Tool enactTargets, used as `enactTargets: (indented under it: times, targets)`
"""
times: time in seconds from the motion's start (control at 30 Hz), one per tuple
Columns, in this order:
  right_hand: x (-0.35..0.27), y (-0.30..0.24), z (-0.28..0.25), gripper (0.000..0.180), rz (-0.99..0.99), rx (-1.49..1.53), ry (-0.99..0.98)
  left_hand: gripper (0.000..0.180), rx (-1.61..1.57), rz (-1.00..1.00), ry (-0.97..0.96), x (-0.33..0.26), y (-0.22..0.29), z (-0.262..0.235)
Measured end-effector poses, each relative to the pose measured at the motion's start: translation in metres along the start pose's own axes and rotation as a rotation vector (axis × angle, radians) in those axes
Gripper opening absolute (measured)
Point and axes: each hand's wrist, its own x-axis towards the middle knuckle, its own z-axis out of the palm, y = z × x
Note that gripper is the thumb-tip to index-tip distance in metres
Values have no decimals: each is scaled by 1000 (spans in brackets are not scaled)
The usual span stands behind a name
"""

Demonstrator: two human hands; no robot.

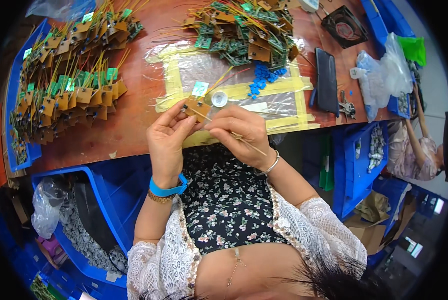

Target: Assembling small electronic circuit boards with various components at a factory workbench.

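Note:
My left hand (170, 136) pinches a small brown circuit board (198, 108) over the near edge of the table. A green board piece (200, 89) and thin yellow and red wires show at its far side. In my right hand (241, 131) is a thin wooden stick (254, 147), its tip reaching to the brown board; whether it touches cannot be made out. Just beyond my fingers stands a small round white pot (219, 99). Small blue parts (264, 77) lie in a loose heap on the taped plastic sheet (184, 70).
Wired boards are piled at the left (69, 95) and the far middle (249, 30). To the right lie a dark phone (327, 80), a metal clip (347, 105), a fan (345, 27) and plastic bags (379, 75). Blue bins (104, 185) flank me. Another person (414, 145) sits at far right.

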Motion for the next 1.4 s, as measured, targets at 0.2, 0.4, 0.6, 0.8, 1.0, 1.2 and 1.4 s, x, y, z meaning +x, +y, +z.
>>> enactTargets:
  times: [0.2, 0.4, 0.6, 0.8, 1.0, 1.2, 1.4]
  targets:
    - [-18, 33, -42, 17, -72, -374, 168, 38, 46, 28, 25, 1, -1, -10]
    - [-4, 50, -47, 25, -173, -629, 72, 37, 24, 31, 27, -3, -4, -3]
    - [3, 27, -24, 24, -213, -527, 140, 35, 62, 57, 20, -8, -6, 0]
    - [21, 7, 19, 24, -242, -383, 222, 33, 29, 64, -9, -11, -5, 11]
    - [18, -1, 28, 23, -252, -411, 189, 33, -22, 95, -5, -12, -4, 9]
    - [22, -2, 21, 23, -117, -370, 158, 31, 23, 77, -17, -14, -1, 9]
    - [22, -1, 17, 26, -107, -332, 135, 32, 11, 54, -38, -15, -2, 11]
